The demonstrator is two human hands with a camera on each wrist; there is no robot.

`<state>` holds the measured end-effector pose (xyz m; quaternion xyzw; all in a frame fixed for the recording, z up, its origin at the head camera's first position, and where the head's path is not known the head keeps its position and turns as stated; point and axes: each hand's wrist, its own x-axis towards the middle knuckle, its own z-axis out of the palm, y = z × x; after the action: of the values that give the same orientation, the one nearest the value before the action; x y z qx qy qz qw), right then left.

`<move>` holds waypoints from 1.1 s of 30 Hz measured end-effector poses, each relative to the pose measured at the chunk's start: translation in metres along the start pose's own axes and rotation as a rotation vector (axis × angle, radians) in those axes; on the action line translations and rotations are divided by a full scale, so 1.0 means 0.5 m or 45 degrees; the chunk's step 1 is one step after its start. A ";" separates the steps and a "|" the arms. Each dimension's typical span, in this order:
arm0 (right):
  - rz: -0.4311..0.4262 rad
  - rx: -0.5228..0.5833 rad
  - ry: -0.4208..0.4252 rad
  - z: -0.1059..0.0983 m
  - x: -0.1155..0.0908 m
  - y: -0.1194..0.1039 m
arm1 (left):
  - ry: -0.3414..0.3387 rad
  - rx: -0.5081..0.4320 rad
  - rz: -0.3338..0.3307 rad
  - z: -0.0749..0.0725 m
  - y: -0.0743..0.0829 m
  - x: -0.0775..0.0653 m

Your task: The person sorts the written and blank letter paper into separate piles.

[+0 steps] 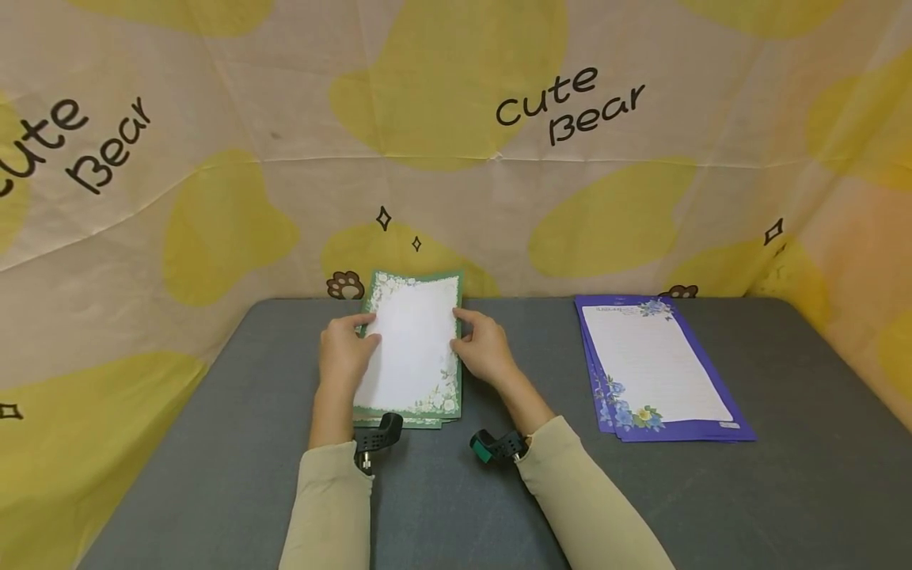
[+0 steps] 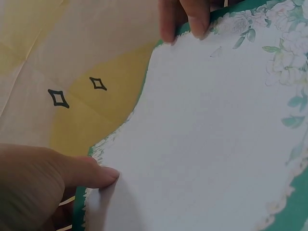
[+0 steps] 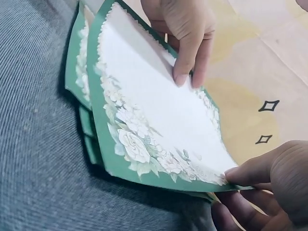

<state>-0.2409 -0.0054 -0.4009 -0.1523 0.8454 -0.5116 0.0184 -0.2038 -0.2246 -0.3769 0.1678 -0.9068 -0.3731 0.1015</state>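
A sheet of stationery paper (image 1: 413, 340) with a green border and white flowers stands tilted over the far part of the table. My left hand (image 1: 345, 352) pinches its left edge, thumb on the white face. On the opposite edge, my right hand (image 1: 484, 344) pinches it in the same way. The right wrist view shows the sheet bent, with other green-bordered sheets (image 3: 77, 62) just behind and below it. Whether more than one sheet is between the fingers, I cannot tell. In the left wrist view the thumb of my left hand (image 2: 43, 183) presses the paper.
To the right, a stack of purple-bordered paper (image 1: 659, 368) with blue flowers lies slightly fanned on the dark grey table (image 1: 456, 507). A patterned cloth (image 1: 456, 95) hangs directly behind the table's far edge.
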 end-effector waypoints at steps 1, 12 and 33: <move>-0.005 -0.006 0.005 0.002 0.000 0.003 | -0.007 -0.001 -0.009 0.001 -0.003 0.001; -0.124 -0.315 0.010 0.031 -0.007 0.024 | -0.035 0.096 -0.069 0.011 -0.014 0.004; -0.070 -0.486 0.103 0.041 -0.012 0.038 | 0.024 0.140 -0.167 0.015 -0.022 -0.008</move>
<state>-0.2358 -0.0132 -0.4278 -0.1552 0.9227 -0.3480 -0.0588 -0.2000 -0.2254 -0.3902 0.2359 -0.9119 -0.3271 0.0761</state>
